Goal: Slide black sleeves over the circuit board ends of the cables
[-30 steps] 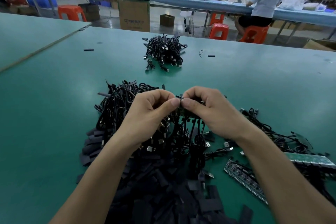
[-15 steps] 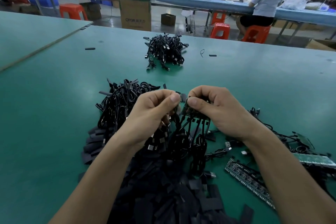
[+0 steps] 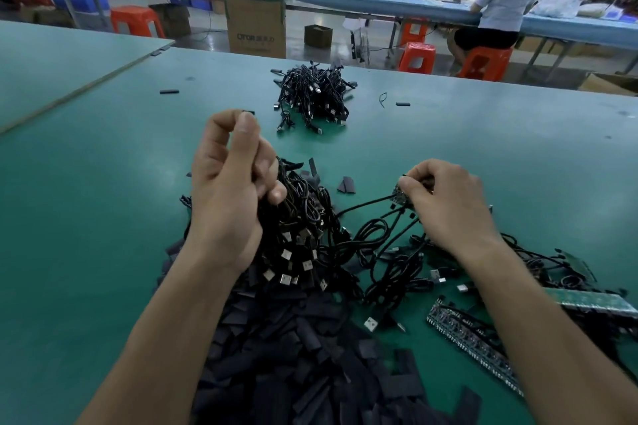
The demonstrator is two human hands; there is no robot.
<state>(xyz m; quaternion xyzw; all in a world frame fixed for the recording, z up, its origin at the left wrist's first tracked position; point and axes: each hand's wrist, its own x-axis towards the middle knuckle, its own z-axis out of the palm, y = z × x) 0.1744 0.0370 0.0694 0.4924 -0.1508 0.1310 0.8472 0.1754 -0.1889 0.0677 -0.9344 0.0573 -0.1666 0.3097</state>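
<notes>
Left grip [image 3: 228, 197] clamped on cable bundle [image 3: 300, 217], right grip [image 3: 448, 207] — lower — pinching circuit board end [image 3: 397, 197]

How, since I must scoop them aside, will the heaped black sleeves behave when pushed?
Probably light: the black sleeves are small thin pieces, so they should slide and scatter. They lie flat and overlapped, so rolling seems unlikely.

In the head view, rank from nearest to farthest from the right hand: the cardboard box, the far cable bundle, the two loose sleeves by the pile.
1. Loose sleeves, just left of the right hand.
2. Cable bundle, farther up the table.
3. Cardboard box, beyond the table's far edge.
</notes>
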